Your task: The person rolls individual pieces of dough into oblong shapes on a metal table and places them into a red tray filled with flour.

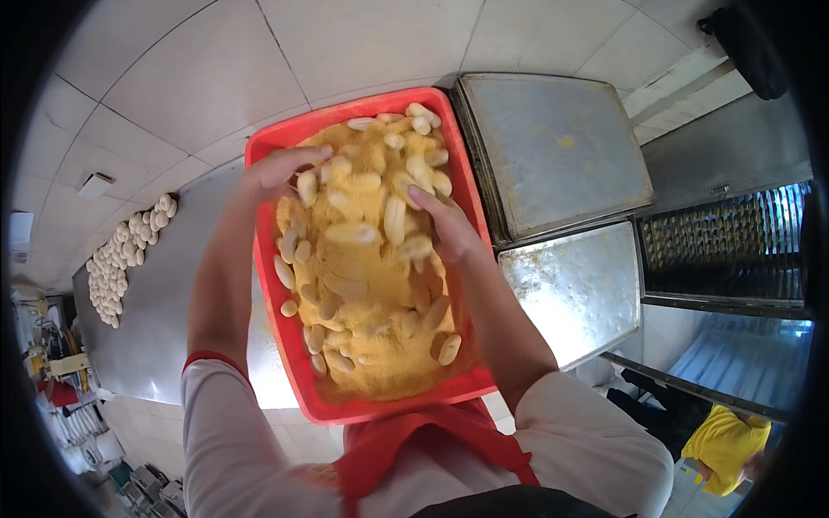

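Note:
A deep red plastic tub [259, 173] stands in front of me, holding yellow crumbs [397, 371] and many pale oval dough pieces [351, 233]. Several pieces in its far half are smeared by motion, some of them above the crumbs. My left hand [283, 168] reaches over the tub's left wall, thumb stretched out beside the pieces. From the right, my right hand [447, 226] reaches in with its thumb extended against a piece. Both hands look spread and cupped around the loose pieces; their other fingers are mostly hidden.
On the steel table [181, 285] at left lies a pile of pale dough pieces [121, 259]. Stacked metal trays [553, 155] stand against the tub's right side, with another tray [570, 285] nearer. A rack [725, 250] with a filled tray is farther right. A person in yellow [725, 445] is at lower right.

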A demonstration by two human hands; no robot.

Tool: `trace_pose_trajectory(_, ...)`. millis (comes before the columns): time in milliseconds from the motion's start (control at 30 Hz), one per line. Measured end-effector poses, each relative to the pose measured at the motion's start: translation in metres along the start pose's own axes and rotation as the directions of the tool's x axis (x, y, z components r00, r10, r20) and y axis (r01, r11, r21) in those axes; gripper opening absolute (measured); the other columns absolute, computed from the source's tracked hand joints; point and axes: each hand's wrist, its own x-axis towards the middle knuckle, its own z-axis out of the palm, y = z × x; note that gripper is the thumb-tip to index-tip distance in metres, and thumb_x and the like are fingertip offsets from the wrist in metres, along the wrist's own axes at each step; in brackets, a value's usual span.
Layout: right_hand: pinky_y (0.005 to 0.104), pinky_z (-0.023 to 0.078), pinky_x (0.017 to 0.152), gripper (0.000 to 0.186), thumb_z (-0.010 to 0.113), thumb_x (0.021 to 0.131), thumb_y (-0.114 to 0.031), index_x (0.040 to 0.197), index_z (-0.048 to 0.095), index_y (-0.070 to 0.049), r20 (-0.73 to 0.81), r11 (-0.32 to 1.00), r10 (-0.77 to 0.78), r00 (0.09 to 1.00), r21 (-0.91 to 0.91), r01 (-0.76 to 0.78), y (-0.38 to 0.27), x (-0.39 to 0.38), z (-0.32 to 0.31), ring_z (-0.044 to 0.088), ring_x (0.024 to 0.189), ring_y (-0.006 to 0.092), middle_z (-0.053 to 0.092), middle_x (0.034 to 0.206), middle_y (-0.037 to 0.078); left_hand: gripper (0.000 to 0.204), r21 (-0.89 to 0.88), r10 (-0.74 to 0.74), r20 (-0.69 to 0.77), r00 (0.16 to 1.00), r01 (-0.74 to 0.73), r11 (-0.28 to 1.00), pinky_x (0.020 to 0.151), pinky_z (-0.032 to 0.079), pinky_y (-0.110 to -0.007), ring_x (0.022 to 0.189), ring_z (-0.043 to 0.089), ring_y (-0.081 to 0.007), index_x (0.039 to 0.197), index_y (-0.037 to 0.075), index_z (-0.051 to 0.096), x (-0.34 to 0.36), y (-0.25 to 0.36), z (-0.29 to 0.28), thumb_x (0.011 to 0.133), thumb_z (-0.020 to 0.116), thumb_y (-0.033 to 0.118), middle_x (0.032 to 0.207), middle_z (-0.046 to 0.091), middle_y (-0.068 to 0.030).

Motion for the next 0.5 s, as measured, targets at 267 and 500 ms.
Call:
trace_pose_trajectory(267,0.0447,0.051,0.105,0.096,0.082,0.089,-0.052,0.159,0.043,0.000,-0.138,0.993,-0.052,0.989,0.101,0.066,0.001,0.102,-0.023,0.059,0.134,0.0282,0.060,0.147,0.016,0.085,-0.040,0.022,0.049,0.999,-0.020,0.999,0.111,0.048,-0.032,0.138,0.055,-0.0231,0.161,0.009,0.045,0.059,0.055,0.063,0.093,0.077,0.050,0.158,0.052,-0.0128)
trace_pose_trajectory(500,0.0434,0.048,0.110,0.077,0.076,0.092,-0.054,0.136,0.064,0.008,-0.120,0.678,-0.246,0.962,-0.730,0.082,-0.066,0.041,0.034,0.061,0.133,0.0397,0.065,0.135,0.032,0.078,0.433,0.108,-0.277,0.955,0.024,0.901,0.100,0.052,-0.034,0.119,0.064,-0.0218,0.157,0.009,0.045,-0.016,0.049,0.024,0.090,0.079,0.031,0.140,0.063,-0.0186)
